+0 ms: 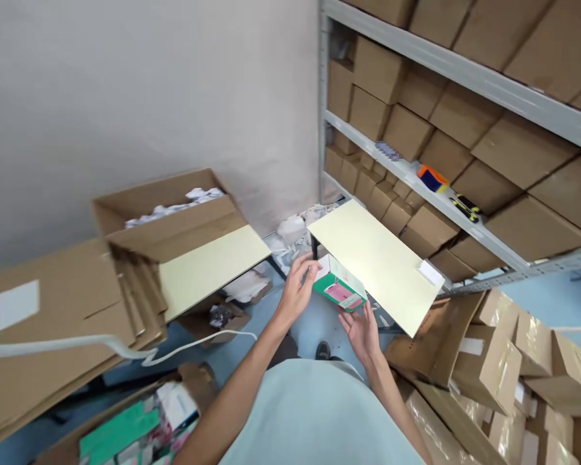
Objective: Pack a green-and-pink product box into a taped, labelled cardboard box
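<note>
My left hand (297,289) pinches the green-and-pink box (339,289) by its far end above the floor, my right hand (363,329) open-fingered beneath it, so a loose grip could drop it.

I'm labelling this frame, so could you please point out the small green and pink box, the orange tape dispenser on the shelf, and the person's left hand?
small green and pink box (339,290): head view, on its pink front face.
orange tape dispenser (432,177): head view, on its orange body.
left hand (297,289): head view, on the back of the hand.
</note>
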Tool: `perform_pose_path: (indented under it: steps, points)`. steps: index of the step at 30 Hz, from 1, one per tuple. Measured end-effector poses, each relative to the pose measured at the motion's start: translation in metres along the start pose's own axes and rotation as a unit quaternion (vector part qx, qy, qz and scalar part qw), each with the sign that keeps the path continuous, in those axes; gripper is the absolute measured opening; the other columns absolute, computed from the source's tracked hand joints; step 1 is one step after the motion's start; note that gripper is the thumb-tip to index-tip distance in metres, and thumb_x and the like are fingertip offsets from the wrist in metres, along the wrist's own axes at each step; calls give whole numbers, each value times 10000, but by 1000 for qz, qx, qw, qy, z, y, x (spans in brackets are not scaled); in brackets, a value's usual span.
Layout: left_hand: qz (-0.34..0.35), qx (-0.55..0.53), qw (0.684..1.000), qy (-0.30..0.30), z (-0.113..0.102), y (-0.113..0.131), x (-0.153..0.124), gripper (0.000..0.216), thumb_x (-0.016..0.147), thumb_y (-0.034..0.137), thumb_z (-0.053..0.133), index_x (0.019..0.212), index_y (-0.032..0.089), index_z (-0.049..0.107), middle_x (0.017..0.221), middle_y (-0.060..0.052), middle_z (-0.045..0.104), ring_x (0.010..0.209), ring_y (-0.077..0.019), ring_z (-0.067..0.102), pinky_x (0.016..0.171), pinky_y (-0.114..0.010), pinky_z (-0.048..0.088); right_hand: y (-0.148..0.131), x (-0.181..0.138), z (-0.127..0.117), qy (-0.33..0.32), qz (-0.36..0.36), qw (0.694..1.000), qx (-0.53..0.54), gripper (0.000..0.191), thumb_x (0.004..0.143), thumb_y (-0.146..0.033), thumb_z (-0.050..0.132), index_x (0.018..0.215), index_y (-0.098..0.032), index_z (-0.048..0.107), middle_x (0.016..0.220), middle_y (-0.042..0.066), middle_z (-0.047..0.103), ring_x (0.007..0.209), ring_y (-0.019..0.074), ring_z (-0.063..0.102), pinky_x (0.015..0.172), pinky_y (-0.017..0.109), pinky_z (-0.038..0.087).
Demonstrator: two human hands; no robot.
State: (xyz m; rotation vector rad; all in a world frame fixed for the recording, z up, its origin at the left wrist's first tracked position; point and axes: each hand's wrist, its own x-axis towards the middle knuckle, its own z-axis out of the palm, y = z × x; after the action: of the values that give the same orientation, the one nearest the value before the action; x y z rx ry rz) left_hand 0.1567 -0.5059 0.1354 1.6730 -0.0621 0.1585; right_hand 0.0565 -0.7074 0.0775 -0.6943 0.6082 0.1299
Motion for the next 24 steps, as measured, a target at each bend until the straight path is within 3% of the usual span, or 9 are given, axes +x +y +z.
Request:
perform_pose_path:
  steps: [7,13,19,24]
  points:
    - [28,-21,992,-119,70,2,75,545,1033,768,535,1045,277,774,1332,-142,708,1540,-351,512,1330,-483,356,-20,16,-12,58,-83,992,74,432,866,-635,875,1177,-354,773,1245,4,833,1205,237,784,1058,409,633]
    - [-9,-62,981,-186,110,-18,156,551,1027,760,534,1079,265,770,1198,-107,751,1252,-322,652,1230,-443,451,-41,57,10,113,-147,980,76,505,870,-691,840,1236,-354,751,1266,19,825,1245,240,759,1050,382,605]
    - [-2,-73,964,-254,122,-29,246,613,1020,794,491,1006,273,814,1115,-111,753,1206,-332,644,1208,-455,458,-65,102,52,160,-144,974,70,552,825,-721,871,1181,-316,753,1251,69,835,1336,274,735,1063,391,583]
    - [-22,-101,942,-319,123,-33,311,563,1009,762,559,946,273,830,1043,-92,738,1131,-318,661,1189,-446,483,-64,139,87,182,-130,972,68,510,819,-689,898,1094,-283,756,1112,89,849,1281,290,773,1047,394,595]
